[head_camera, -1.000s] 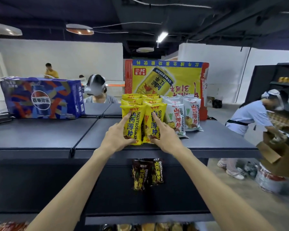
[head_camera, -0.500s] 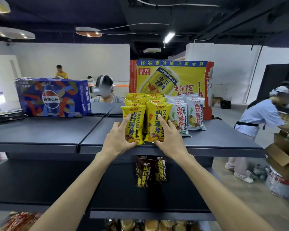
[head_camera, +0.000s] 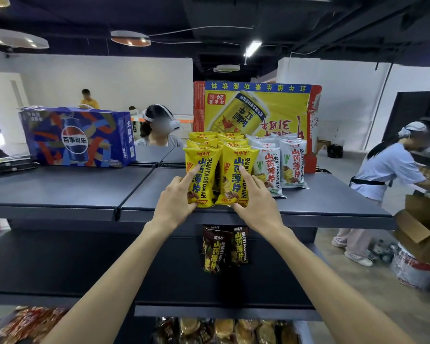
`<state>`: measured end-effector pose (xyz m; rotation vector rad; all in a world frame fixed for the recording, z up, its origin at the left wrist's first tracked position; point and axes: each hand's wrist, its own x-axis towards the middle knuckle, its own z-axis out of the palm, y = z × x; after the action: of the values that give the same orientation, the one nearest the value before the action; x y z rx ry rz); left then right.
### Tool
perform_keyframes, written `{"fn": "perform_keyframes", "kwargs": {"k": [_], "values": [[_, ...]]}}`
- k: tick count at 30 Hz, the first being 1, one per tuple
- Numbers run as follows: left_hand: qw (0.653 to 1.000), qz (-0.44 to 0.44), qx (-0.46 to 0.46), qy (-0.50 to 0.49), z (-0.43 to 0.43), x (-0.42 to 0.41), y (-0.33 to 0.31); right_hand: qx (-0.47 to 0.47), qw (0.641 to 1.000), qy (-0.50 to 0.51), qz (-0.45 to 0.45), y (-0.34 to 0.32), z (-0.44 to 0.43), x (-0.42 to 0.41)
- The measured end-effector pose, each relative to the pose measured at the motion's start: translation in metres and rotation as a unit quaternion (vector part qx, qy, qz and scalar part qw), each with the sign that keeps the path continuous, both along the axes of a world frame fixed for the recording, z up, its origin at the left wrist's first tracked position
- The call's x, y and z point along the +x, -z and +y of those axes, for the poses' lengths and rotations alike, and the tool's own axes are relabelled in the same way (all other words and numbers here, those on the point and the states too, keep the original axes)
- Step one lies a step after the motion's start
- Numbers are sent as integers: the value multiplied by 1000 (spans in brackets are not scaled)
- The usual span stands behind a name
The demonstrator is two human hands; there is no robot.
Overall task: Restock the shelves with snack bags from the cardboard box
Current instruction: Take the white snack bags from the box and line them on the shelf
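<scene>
Two rows of yellow snack bags stand upright on the dark top shelf [head_camera: 333, 194]. My left hand [head_camera: 176, 202] presses the front left yellow bag [head_camera: 204, 167], index finger on its face and thumb at its bottom edge. My right hand [head_camera: 256, 199] holds the front right yellow bag [head_camera: 238, 167] the same way. White snack bags [head_camera: 281, 167] stand just to the right. Two dark brown bags [head_camera: 224, 247] stand on the shelf below. A cardboard box [head_camera: 422, 232] sits at the far right.
A blue Pepsi carton [head_camera: 80, 137] rests on the top shelf at left, and a yellow and red drink carton [head_camera: 256, 108] stands behind the bags. A person in light blue [head_camera: 387, 170] bends over at the right. Another person [head_camera: 159, 127] is behind the shelf. Packaged snacks [head_camera: 224, 331] fill the bottom shelf.
The view has shifted a little, so the shelf sits further right in frame. Both hands stay on the two front yellow bags, which stand slightly straighter.
</scene>
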<state>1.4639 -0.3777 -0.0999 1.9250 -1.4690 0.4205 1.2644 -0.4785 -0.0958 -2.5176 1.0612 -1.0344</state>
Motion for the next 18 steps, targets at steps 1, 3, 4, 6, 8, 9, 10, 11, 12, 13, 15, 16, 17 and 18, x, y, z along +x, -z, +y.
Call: {"fn": "perform_keyframes", "kwargs": {"k": [1,3,4,6,8,9,10,11,12,13,15,16,17,18], "values": [[1000,2,-4,4,1,1,2,-2,1000,0,-1,1,0,0],[1000,11,-13,15,2,3,6,-4,1000,2,-2,2,0,-1],[1000,14,-19,21,3,4,7,-5,1000,4,-2,3,1,-1],[999,10,-27,26,4,6,7,-5,1000,4,-1,4,1,-1],[999,-15,-27,25,4,5,5,-3,1000,4,-1,4,2,-1],[999,-32,-26,24,4,3,3,-3,1000,4,-1,4,3,0],[998,-49,-26,25,4,2,2,-3,1000,4,-2,4,3,1],[997,-66,-27,25,3,0,1,-2,1000,4,-5,4,4,1],[996,-80,-31,23,2,-2,0,-2,1000,5,-7,3,4,2],[995,-90,-35,22,2,-2,0,-2,1000,5,-9,3,5,3],[994,-97,-44,25,1,-1,0,0,1000,5,-11,3,5,3],[993,-99,-49,31,0,0,1,-1,1000,5,-12,3,5,3],[993,-100,-54,38,0,1,3,0,1000,3,-12,4,5,3],[993,-97,-59,44,-1,2,6,2,1000,2,-12,5,5,3]]}}
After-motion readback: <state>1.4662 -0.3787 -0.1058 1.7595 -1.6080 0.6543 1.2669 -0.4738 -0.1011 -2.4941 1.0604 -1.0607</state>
